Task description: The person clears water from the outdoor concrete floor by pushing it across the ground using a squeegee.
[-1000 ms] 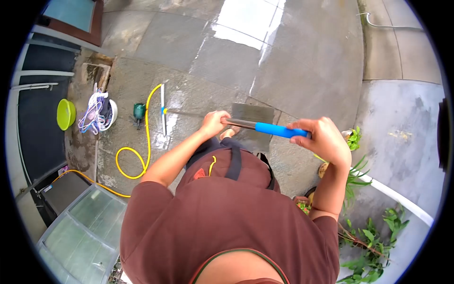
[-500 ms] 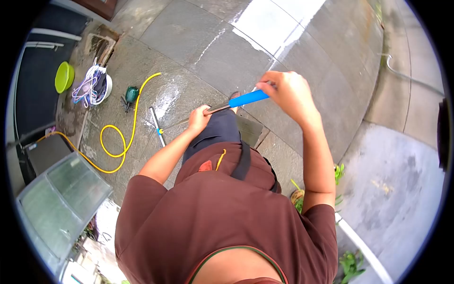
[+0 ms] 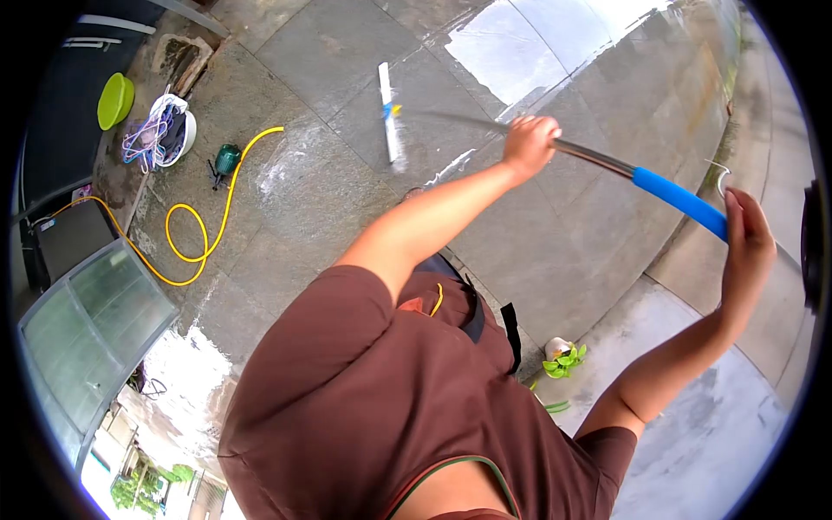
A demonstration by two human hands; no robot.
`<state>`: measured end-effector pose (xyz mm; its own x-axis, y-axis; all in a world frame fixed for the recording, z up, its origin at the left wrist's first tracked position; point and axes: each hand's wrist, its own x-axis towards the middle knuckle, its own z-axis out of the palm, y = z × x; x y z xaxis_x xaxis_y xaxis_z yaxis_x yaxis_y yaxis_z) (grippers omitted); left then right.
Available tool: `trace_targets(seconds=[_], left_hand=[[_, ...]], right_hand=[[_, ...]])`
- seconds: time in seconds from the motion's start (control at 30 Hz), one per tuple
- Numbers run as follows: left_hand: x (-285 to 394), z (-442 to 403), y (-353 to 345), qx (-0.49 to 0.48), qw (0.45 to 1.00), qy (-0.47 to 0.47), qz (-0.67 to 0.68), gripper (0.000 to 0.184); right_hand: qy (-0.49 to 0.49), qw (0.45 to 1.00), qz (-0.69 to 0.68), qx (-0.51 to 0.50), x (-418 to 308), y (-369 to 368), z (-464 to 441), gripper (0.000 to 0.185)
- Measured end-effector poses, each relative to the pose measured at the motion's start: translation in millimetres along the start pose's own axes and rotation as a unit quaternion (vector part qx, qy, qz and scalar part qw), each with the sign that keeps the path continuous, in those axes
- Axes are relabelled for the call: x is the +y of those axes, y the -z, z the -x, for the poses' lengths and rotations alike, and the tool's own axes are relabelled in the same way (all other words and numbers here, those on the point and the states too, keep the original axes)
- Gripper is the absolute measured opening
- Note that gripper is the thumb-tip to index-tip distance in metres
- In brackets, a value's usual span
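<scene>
Squeegee (image 3: 598,159) out over wet paving (image 3: 537,243), L hand (image 3: 530,147) closed rd metal pole (image 3: 574,149), R hand (image 3: 750,230) holding blue grip's (image 3: 679,203) end w/ bent fingers, looped yellow hose (image 3: 227,204) at L

Pretty bright daylight here, with blown-out white glare on the wet floor (image 3: 555,243), the pole (image 3: 598,158) all smeary toward its far end, and fisheye warping near black corners.

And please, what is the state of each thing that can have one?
Left hand: closed around the squeegee.
Right hand: holding its blue grip.
Squeegee: held two-handed, blade blurred.
Hose: looped, no water seen coming out.
Floor: wet in patches.
Bucket: holding dark things.
Basin: uncovered.
</scene>
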<state>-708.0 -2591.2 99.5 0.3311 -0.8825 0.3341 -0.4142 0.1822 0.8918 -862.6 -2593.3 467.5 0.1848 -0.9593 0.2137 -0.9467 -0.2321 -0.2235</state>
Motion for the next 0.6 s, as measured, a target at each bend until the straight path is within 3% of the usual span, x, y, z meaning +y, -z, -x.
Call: trace_targets(seconds=[0.13, 0.17, 0.2, 0.3, 0.43, 0.6], left_hand=[[-2.1, -63.8, -57.7, -0.028, 0.999, 0.000, 0.044, 0.009], [-10.8, -71.7, -65.4, -0.055, 0.997, -0.009, 0.052, 0.010], [-8.1, -81.8, -63.9, -0.080, 0.995, -0.020, 0.060, 0.011], [18.0, -78.7, -63.9, -0.114, 0.992, -0.026, 0.048, 0.007], [30.7, -15.2, -10.9, -0.117, 0.993, 0.024, 0.004, 0.019], [-19.3, 101.0, 89.3, -0.062, 0.975, 0.150, -0.152, 0.024]], right_hand=[[-0.002, 0.998, 0.066, 0.000, -32.2, 0.2, 4.8, 0.014], [0.058, 0.998, 0.021, -0.009, -41.0, -11.6, 9.8, 0.012], [0.180, 0.979, 0.096, 0.022, -48.7, -16.0, 10.5, 0.013], [0.087, 0.990, 0.013, 0.112, -26.1, 5.3, 7.6, 0.014], [0.064, 0.993, -0.103, -0.008, 21.3, 22.1, -13.9, 0.017], [0.088, 0.970, -0.094, -0.205, 15.4, -86.0, -12.2, 0.016]])
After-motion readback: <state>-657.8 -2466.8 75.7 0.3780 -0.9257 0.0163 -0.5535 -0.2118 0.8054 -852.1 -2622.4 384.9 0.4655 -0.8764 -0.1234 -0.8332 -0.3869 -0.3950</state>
